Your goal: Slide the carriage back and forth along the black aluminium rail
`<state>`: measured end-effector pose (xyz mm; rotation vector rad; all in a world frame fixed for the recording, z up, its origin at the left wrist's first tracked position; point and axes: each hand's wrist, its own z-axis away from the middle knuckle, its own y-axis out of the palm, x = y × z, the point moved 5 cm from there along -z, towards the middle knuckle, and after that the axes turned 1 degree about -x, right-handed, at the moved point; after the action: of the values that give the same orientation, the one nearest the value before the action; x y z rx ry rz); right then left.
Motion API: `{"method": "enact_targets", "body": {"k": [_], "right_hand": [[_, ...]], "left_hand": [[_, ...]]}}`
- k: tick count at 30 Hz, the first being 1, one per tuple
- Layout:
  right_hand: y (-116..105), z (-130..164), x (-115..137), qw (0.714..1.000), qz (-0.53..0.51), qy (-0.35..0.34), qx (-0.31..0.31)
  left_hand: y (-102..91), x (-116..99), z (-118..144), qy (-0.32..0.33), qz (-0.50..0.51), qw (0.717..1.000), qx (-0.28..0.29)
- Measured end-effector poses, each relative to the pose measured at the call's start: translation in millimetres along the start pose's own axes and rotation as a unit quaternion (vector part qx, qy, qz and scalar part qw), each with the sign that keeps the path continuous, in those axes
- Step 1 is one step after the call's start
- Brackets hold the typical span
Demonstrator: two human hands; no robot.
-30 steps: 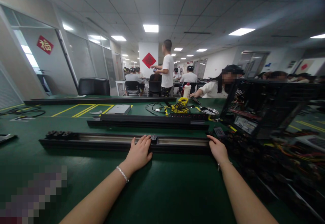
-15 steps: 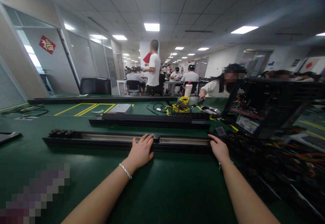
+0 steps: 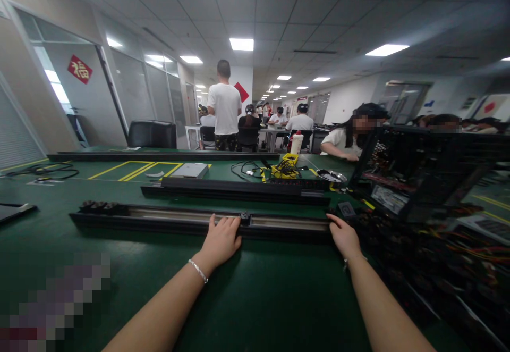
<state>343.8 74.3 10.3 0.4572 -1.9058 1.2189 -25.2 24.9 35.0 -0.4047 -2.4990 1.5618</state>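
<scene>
A long black channel rail (image 3: 159, 225) with a pale metal strip inside lies crosswise in front of me. My left hand (image 3: 221, 239) grips its near wall right of the middle, fingers bent over the edge and thumb on the near side. Just right of those fingers, a small black block (image 3: 245, 218) sits in the channel. At the rail's right end, my right hand (image 3: 345, 236) is closed around the end, index finger on top; its other fingers are partly hidden. Several dark round-topped parts (image 3: 99, 207) stand at the left end.
Behind lie another black rail (image 3: 235, 190), a silver box (image 3: 190, 170) and cables in a yellow holder (image 3: 285, 168). On the right stand an open computer case (image 3: 422, 166) and a heap of dark parts with wires (image 3: 422, 256). A co-worker (image 3: 346, 134) sits across the green table (image 3: 255, 299).
My left fingers have curled further over the rail's edge; my right hand stays at its end. The co-worker's hand has drawn back, and a standing person behind has turned and shifted left.
</scene>
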Motion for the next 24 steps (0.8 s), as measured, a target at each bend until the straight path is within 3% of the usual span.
{"method": "enact_targets", "body": {"k": [16,24], "right_hand": [[1.6,-3.3,-3.2,1.000,0.016,-0.001,0.001],[0.8,-1.0,-0.6,1.000,0.023,0.015,0.009]], "left_hand": [[2.1,-0.1,-2.6,0.003,0.013,1.000,0.004],[2.8,-13.5,-1.3,0.029,0.000,1.000,-0.001]]}}
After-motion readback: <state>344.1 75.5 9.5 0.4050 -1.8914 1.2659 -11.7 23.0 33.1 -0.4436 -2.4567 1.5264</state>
